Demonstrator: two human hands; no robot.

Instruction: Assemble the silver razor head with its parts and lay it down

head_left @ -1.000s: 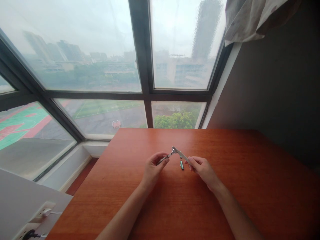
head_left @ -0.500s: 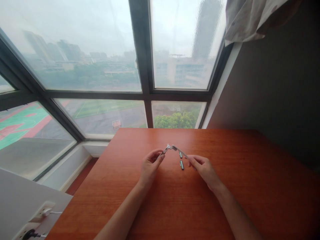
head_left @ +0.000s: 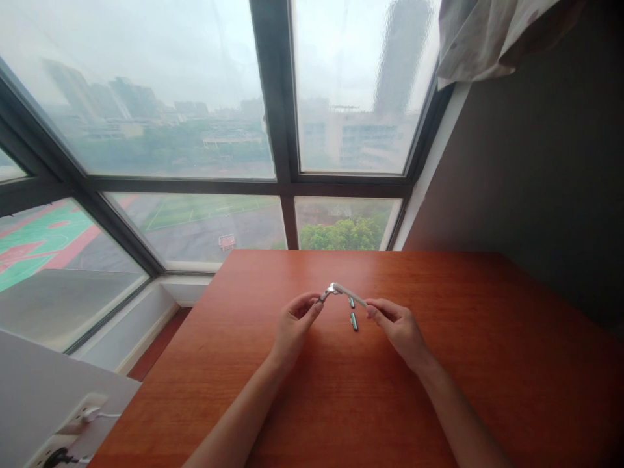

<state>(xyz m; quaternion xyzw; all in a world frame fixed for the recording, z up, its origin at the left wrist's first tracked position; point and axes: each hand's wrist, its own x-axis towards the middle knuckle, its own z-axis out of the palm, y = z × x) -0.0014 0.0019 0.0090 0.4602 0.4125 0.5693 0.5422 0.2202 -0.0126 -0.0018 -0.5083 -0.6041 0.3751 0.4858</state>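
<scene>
A slim silvery metal tool [head_left: 342, 292], bent at a joint in its middle, is held above the reddish wooden table [head_left: 487, 364]. My left hand [head_left: 295, 323] pinches its left end between thumb and fingers. My right hand [head_left: 397, 325] pinches its right end. Two small dark green cylinders [head_left: 353, 313], like little batteries, lie on the table just beneath the tool, between my hands.
The table runs up to a large window with a dark frame [head_left: 277, 130]. A dark wall [head_left: 536, 169] stands on the right with cloth [head_left: 487, 39] hanging at the top. A white socket box with a plugged cable [head_left: 73, 422] sits at the lower left.
The tool's joint has shifted slightly left and its two arms have folded to a different angle. Both hands stayed pinched on its ends and barely moved.
</scene>
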